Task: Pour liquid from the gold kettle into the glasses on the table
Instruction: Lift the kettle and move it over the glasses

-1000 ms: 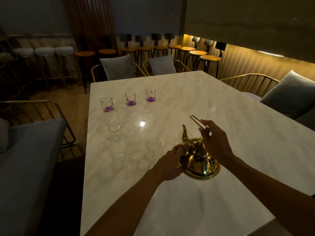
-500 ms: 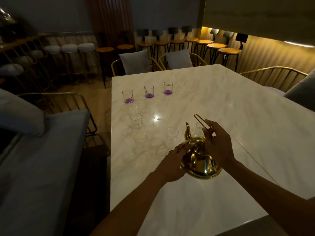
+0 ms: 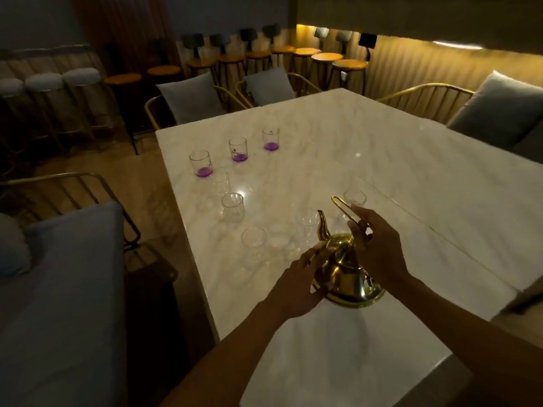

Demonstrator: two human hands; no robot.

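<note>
Right hand (image 3: 382,245) grips the thin looped handle of the shiny gold kettle (image 3: 346,277); left hand (image 3: 296,286), open, cups its rounded side.

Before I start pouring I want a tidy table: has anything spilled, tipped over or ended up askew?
No spill or tipped glass shows. The gold kettle sits upright on the marble table between the left hand and right hand. Three far glasses hold purple liquid; the nearer clear glasses look empty and upright.
</note>
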